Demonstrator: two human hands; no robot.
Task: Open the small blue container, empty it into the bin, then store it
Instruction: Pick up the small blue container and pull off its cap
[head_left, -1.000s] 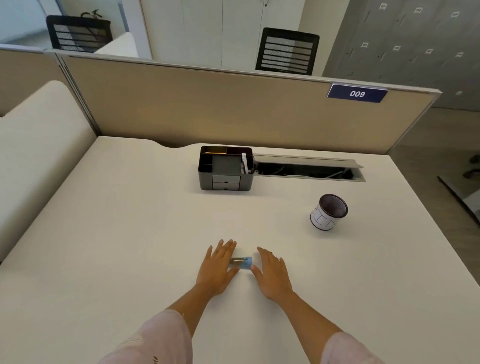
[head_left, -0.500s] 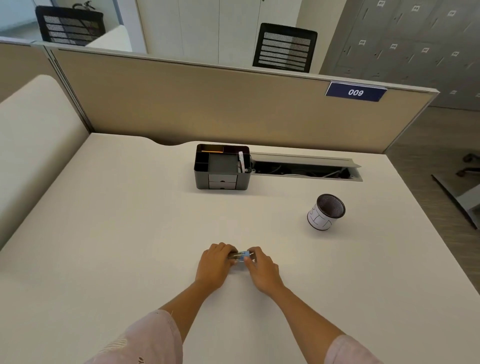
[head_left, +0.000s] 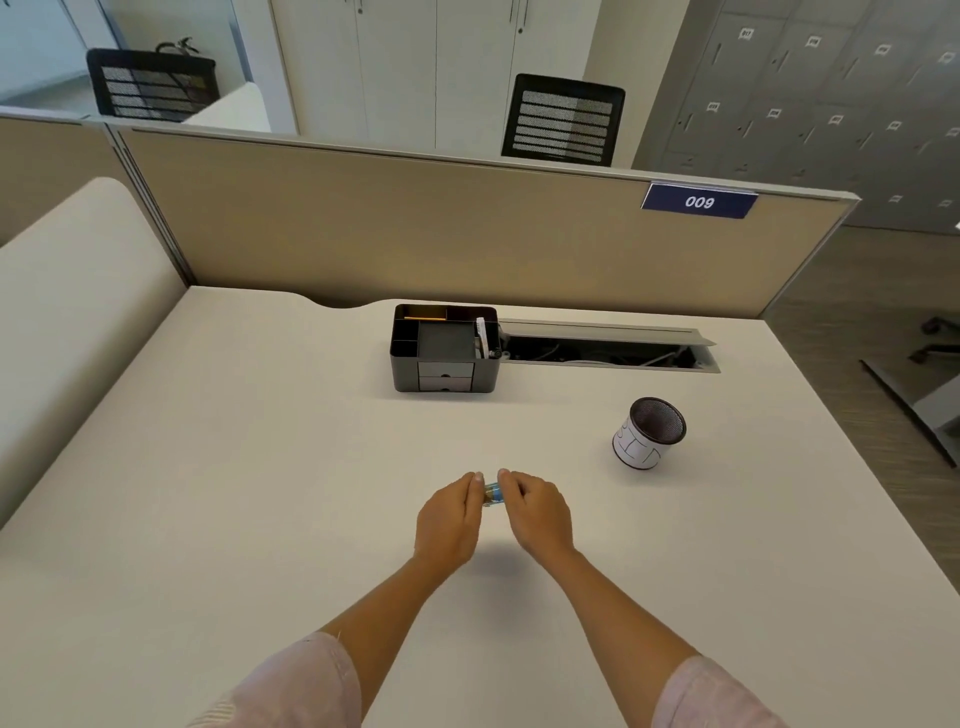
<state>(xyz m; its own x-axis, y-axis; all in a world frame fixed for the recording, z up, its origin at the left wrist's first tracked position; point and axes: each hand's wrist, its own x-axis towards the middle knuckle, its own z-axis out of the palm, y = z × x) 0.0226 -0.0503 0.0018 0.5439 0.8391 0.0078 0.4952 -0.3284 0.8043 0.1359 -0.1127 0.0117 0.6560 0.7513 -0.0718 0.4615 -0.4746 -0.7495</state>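
The small blue container (head_left: 493, 491) is held between both hands a little above the white desk (head_left: 260, 493), near its front middle. My left hand (head_left: 448, 522) pinches its left end and my right hand (head_left: 537, 514) pinches its right end; only a narrow blue strip shows between the fingers. Whether it is open cannot be told. A small mesh bin (head_left: 649, 434) with a white label stands to the right, tilted in the wide-angle view, its dark mouth facing up. A black desk organiser (head_left: 445, 347) with compartments and small drawers sits farther back.
An open cable tray slot (head_left: 608, 351) runs along the desk's back right, beside the organiser. A beige partition (head_left: 415, 234) with a blue "009" plate closes off the back. The desk's right edge drops to the floor.
Both hands went from lying flat beside the container on the desk to closing on its ends and lifting it slightly off the surface.
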